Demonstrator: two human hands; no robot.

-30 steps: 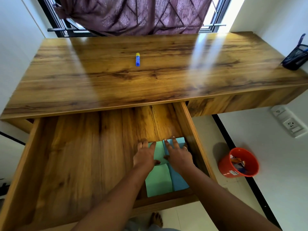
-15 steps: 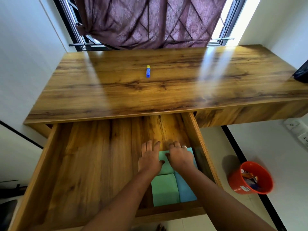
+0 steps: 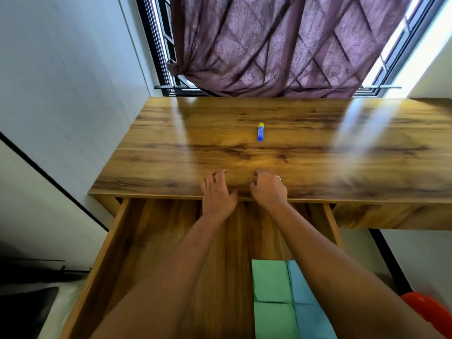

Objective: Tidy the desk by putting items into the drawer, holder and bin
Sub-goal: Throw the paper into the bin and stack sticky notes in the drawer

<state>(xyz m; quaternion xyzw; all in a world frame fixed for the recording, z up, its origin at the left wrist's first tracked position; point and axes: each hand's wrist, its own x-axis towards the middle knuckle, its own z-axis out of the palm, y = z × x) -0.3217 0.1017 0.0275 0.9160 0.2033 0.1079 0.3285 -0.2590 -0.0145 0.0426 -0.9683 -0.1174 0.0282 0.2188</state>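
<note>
A blue glue stick with a yellow cap (image 3: 260, 132) lies alone on the wooden desk top (image 3: 342, 162). The drawer (image 3: 156, 253) below stands pulled out, with a green paper pad (image 3: 271, 299) and a blue pad (image 3: 305, 302) lying side by side in its near right corner. My left hand (image 3: 217, 192) and my right hand (image 3: 267, 190) hover over the desk's front edge, both holding nothing. The left hand's fingers are spread; the right hand's fingers are loosely curled. A ring shows on my right hand.
A purple curtain (image 3: 281, 45) hangs over the window behind the desk. A white wall (image 3: 61, 81) runs along the left. The rim of an orange bin (image 3: 430, 311) shows on the floor at the lower right, beside the drawer.
Both hands have lifted off the pads in the drawer and moved forward to the desk's front edge. The pads stay in the drawer. The view has tilted up and shifted.
</note>
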